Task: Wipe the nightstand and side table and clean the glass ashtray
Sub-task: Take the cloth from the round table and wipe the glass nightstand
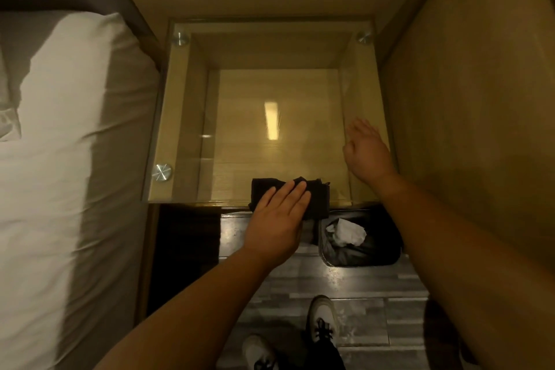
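Note:
The nightstand (186, 117) has a clear glass top on round metal studs over a wooden frame. A folded black cloth (318, 198) lies at the front edge of the glass, partly overhanging it. My left hand (277, 216) lies flat on the cloth, fingers straight and together. My right hand (366, 150) rests on the glass near its right edge, fingers loosely spread, holding nothing. No ashtray is in view.
A bed with white sheets (60, 159) stands to the left of the nightstand. A wooden wall panel (468, 99) rises on the right. A black-lined waste bin (360, 252) with crumpled tissue sits on the floor below the front edge. My shoes (322, 321) are on grey floorboards.

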